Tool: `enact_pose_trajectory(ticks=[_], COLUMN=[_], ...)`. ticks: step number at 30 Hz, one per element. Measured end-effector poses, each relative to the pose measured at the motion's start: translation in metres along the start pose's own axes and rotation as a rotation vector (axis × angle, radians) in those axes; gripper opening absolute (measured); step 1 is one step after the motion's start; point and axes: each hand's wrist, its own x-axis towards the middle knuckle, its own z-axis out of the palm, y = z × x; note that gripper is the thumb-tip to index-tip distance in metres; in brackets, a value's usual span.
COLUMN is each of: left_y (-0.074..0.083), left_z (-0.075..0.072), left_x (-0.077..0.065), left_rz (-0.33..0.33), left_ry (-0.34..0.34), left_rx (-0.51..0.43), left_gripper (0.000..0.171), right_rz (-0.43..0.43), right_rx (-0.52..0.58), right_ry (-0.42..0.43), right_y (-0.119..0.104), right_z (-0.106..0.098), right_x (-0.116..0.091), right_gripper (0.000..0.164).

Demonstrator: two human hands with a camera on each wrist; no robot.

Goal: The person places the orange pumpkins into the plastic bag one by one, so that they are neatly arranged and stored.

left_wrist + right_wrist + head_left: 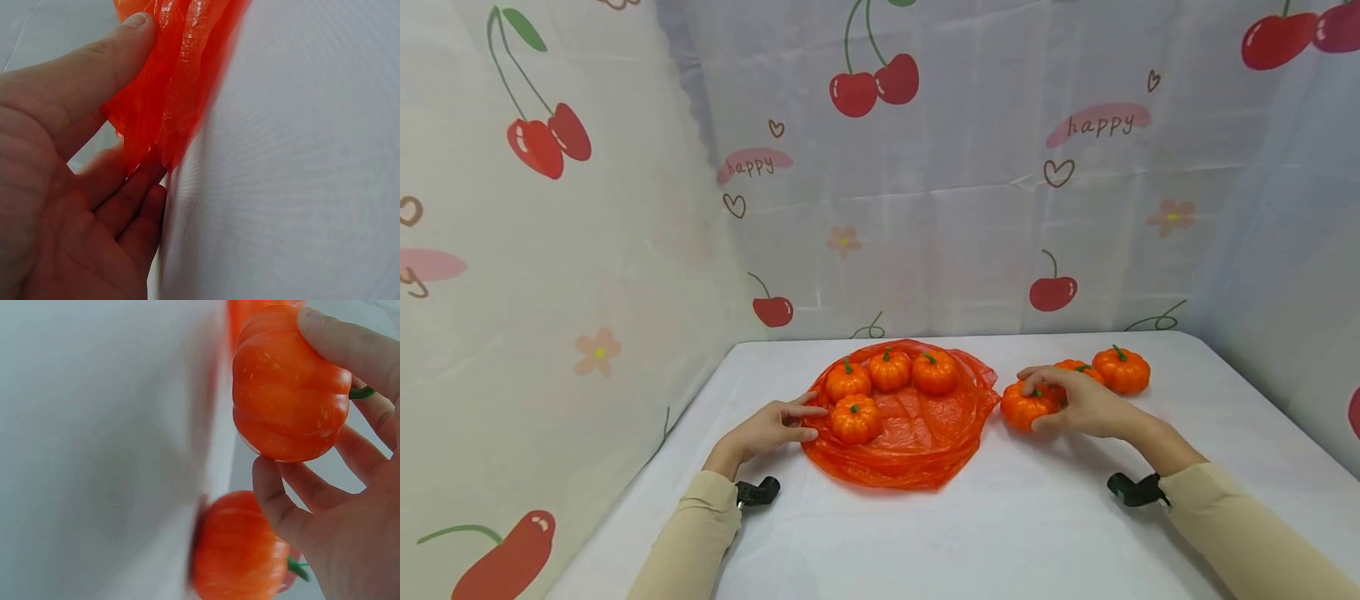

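Observation:
My right hand (1086,403) grips a small orange pumpkin (290,387) with a green stem, thumb on one side and fingers on the other. This pumpkin is just right of a thin red-orange plastic bag (917,467), which lies spread wide with its rim bunched up. Several similar pumpkins (856,419) sit inside the bag, toward its left and back. At the bag's left edge, my left hand (767,429) rests loosely spread fingers and thumb against the crumpled plastic (181,81); part of the fingers is hidden behind it.
Two more pumpkins stand right of the bag: one (1122,371) at the back right, another (1078,367) partly hidden behind my right hand. A white cloth (865,542) covers the table. Cherry-printed curtains (955,192) enclose the back and sides.

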Motion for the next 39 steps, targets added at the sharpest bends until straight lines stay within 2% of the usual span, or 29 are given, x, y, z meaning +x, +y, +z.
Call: enact_pose_trajectory(ticks=[7,11,16,25,39], left_y=[0.0,-0.001,-0.001,0.003,0.001], left_z=[-0.002,-0.002,-0.001,0.002,0.0], left_x=[0.0,-0.002,-0.003,-0.002,0.001], left_rz=[0.021,0.006,0.004,-0.022,-0.005], left_ry=[0.007,0.009,0.0,0.0,-0.002], left_rx=[0.021,0.001,-0.009,-0.002,0.003], left_gripper=[0.043,0.042,0.044,0.044,0.043], right_rz=[-0.03,-0.045,-0.039,-0.104,-0.142], right_rx=[0.032,0.062,0.084,0.095,0.156], right_ry=[0.007,-0.002,-0.034,-0.07,-0.129], right_y=[-0.015,-0.025,-0.035,-0.053,-0.072], right_z=[-0.016,-0.019,-0.017,-0.016,-0.003], right_x=[0.011,0.019,0.032,0.056,0.087], right_gripper=[0.038,0.037,0.037,0.039,0.038])
